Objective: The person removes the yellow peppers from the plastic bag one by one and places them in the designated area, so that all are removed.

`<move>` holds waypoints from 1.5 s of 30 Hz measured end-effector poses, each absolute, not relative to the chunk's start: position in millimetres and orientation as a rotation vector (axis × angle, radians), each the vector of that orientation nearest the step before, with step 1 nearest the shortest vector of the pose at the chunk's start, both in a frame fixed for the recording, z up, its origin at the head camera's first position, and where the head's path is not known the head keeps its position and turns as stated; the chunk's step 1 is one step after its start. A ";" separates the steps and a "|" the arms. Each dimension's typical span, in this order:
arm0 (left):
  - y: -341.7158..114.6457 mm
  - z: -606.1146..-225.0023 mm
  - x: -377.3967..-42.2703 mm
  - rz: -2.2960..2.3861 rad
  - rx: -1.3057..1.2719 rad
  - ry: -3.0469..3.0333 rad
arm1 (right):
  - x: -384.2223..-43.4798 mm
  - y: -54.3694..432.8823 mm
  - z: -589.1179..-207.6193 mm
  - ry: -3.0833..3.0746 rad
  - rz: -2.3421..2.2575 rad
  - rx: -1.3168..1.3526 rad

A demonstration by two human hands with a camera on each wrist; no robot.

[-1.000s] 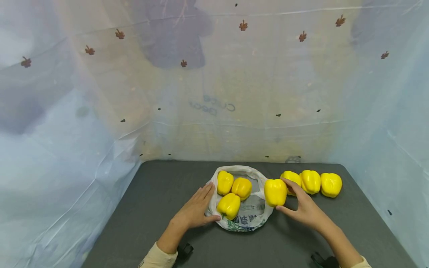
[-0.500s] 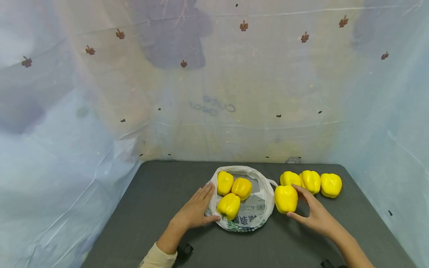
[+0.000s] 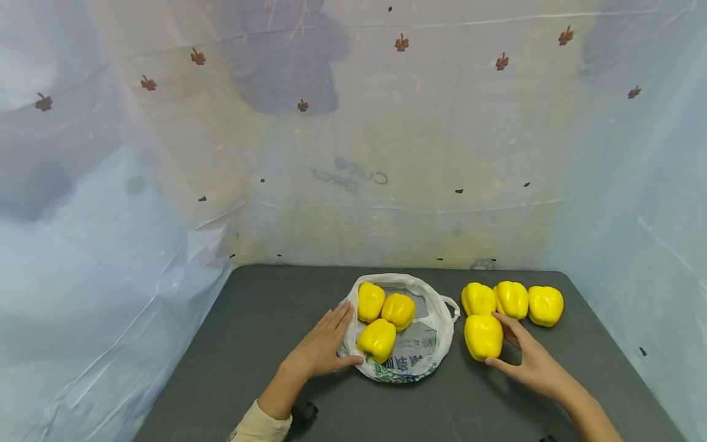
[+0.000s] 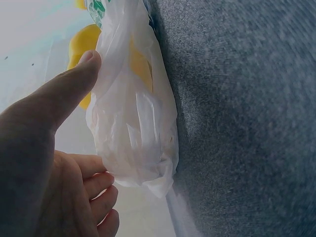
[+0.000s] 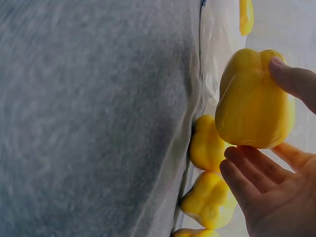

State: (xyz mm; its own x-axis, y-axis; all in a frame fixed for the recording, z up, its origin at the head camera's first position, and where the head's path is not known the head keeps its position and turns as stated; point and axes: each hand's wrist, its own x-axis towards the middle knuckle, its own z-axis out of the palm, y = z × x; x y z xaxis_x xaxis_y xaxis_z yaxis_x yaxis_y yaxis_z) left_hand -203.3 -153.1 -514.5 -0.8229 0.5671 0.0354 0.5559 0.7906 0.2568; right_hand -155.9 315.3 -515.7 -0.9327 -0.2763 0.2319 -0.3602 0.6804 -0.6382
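Across the dark table (image 3: pixel 276 301), in the head view, a white plastic bag (image 3: pixel 445 328) with its mouth spread round and three yellow peppers (image 3: pixel 397 312) inside. At its left rim, the left hand (image 3: pixel 321 350), fingers straight, thumb over the near edge. Right of the bag, apart from it, one yellow pepper (image 3: pixel 483 337) pinched between thumb and fingers of the right hand (image 3: pixel 530 362), before the left end of a row of three more peppers (image 3: pixel 511 300). Behind, a pale printed sheet (image 3: pixel 353 153).

From the left wrist, thumb and relaxed fingertips against the crumpled side of the bag; through the plastic, a dim yellow patch, probably a pepper.

From the right wrist, the pinched pepper raised off the table, thumb on one side, fingertips on the other, with the row beyond.
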 end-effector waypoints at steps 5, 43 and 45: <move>-153.3 -514.6 -203.1 0.411 0.917 2.923 | -157.3 320.0 -519.1 -2.780 1.106 0.529; -153.9 -517.1 -204.2 0.401 0.929 2.931 | -169.4 332.2 -526.4 -2.836 1.134 0.583; -154.0 -516.9 -204.1 0.399 0.933 2.931 | -169.0 332.6 -525.9 -2.832 1.132 0.594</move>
